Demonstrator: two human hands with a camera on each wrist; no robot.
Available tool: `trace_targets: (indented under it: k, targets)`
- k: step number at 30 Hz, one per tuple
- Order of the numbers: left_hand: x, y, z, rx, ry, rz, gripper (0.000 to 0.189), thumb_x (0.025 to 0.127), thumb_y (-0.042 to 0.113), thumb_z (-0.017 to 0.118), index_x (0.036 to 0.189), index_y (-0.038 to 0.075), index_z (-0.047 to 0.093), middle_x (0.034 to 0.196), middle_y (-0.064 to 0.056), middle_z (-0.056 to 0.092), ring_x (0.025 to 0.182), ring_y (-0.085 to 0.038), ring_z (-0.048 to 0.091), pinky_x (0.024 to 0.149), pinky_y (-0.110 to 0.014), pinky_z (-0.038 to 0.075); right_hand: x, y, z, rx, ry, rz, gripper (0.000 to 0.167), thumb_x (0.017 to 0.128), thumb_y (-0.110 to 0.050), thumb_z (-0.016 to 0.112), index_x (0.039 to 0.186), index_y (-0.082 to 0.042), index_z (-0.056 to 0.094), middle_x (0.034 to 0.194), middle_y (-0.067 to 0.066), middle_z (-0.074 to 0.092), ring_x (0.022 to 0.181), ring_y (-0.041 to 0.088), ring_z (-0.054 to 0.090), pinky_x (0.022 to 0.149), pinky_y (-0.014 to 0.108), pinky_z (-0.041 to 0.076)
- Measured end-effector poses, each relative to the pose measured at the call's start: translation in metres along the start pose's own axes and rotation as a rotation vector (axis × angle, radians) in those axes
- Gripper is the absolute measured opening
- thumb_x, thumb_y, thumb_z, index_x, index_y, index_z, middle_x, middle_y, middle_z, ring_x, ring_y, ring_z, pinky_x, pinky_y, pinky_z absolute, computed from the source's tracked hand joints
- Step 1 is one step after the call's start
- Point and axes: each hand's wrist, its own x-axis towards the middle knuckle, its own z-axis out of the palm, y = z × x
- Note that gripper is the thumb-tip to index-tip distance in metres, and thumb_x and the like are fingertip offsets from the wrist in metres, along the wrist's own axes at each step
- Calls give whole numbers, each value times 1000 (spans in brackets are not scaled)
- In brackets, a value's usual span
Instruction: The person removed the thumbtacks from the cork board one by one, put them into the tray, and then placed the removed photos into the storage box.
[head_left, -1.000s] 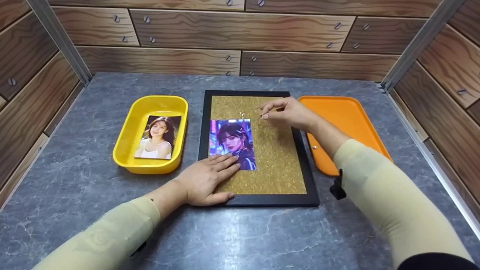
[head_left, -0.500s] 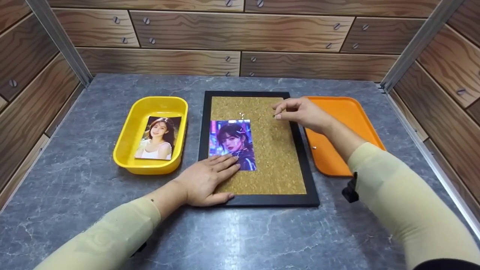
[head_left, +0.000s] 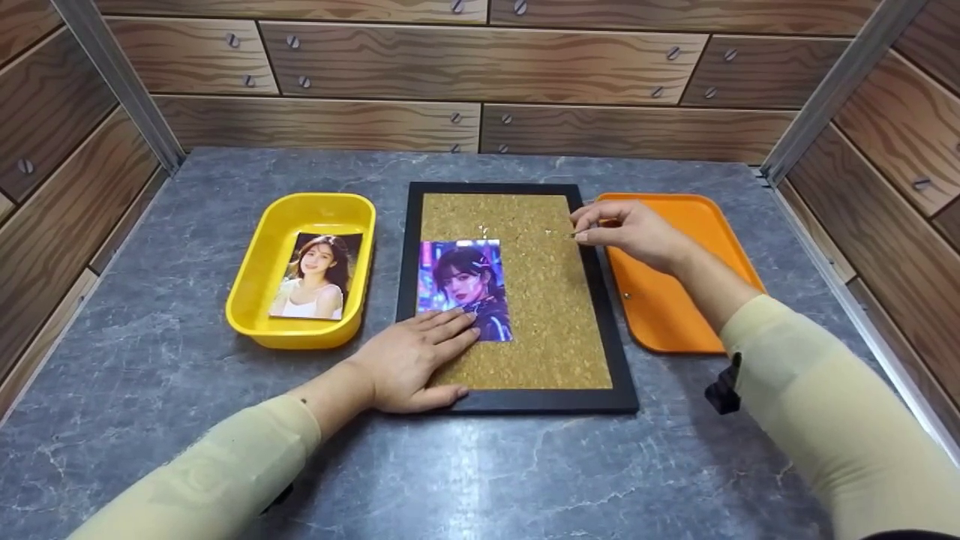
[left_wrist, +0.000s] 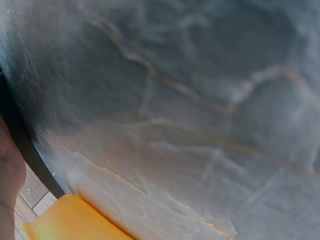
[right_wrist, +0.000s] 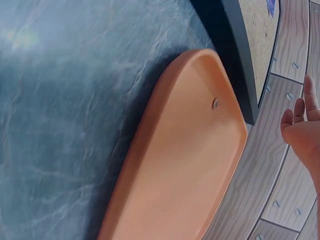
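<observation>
On a black-framed cork board [head_left: 559, 315] lies a photo [head_left: 461, 281] of a dark-haired figure in purple neon light. My left hand [head_left: 416, 360] rests flat on the photo's lower part, its thumb on the frame's front edge. A small clear-headed pin [head_left: 484, 230] stands just above the photo's top edge. My right hand [head_left: 630, 229] pinches a thin small item [head_left: 574, 235] over the board's right edge; its kind I cannot tell. Small shiny specks show on the cork just left of those fingertips. In the right wrist view, the right hand [right_wrist: 302, 125] is partly cut off.
To the left stands a yellow bin [head_left: 247, 296] with a portrait photo [head_left: 315, 277] inside. An orange tray [head_left: 675, 315] lies to the right, under my right forearm, with a small metallic pin [head_left: 628, 295] near its left edge. Plank-patterned walls [head_left: 480, 64] enclose the grey table [head_left: 525, 472].
My right hand has moved right, from near the photo's top right corner to the board's right edge, still pinching the thin item. My left hand and the photo stay put.
</observation>
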Motion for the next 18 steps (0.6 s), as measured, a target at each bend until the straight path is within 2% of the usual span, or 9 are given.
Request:
trace_targets:
  k: [5, 10, 18]
  targets:
    - [0, 1, 0, 4, 13, 7, 79, 98, 65, 30, 153, 9, 34, 159, -11, 33, 148, -27, 29, 121, -42, 26, -6, 6, -6, 16, 18, 11, 29, 88, -23, 74, 103, 1, 69, 131, 6, 60, 126, 18, 50, 86, 21, 53]
    - [0, 0, 0, 7, 25, 16, 78, 98, 64, 31, 152, 8, 35, 158, -12, 35, 147, -28, 30, 121, -43, 27, -12, 10, -11, 51, 13, 1, 30, 89, -19, 73, 106, 5, 66, 130, 5, 61, 126, 25, 52, 88, 21, 54]
    - [-1, 0, 0, -1, 20, 10, 79, 98, 64, 32, 153, 8, 34, 158, -12, 34, 147, -28, 30, 121, -43, 27, -21, 17, -19, -3, 41, 50, 33, 88, -25, 74, 107, 1, 69, 134, 5, 60, 127, 21, 52, 91, 20, 53]
